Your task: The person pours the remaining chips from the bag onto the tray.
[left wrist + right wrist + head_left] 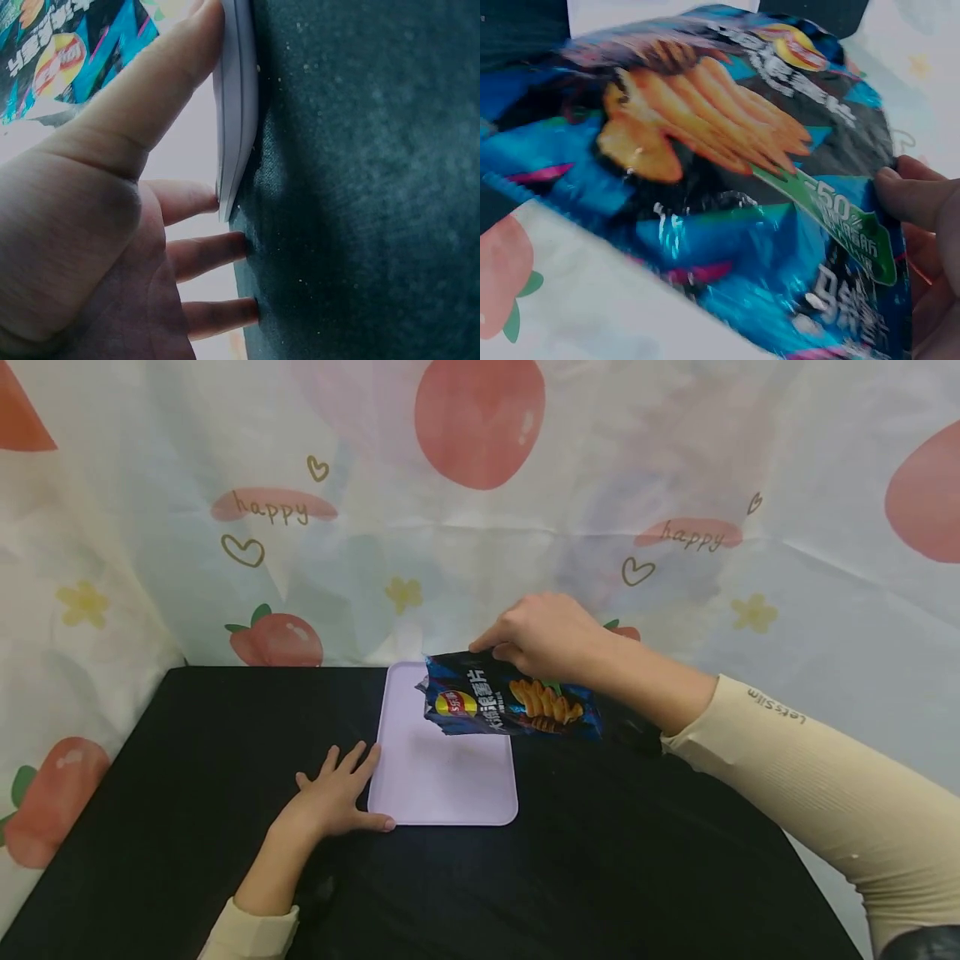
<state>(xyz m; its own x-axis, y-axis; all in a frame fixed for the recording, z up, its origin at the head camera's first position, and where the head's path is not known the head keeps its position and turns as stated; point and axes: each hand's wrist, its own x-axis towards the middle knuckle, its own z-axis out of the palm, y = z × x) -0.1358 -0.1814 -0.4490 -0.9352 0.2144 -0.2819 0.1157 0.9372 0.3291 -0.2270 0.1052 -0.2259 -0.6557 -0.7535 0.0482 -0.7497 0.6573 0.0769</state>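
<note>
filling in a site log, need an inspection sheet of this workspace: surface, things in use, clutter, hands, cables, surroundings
Surface: black table, pale specks in the left wrist view
Job's things: lilac tray lying flat; chip bag held partly over it
Clutter: nothing seen
Left hand: fingers spread at the tray's near left corner
Right hand: gripping the chip bag's edge
Cables: nothing seen
Surroundings: fruit-print backdrop
</note>
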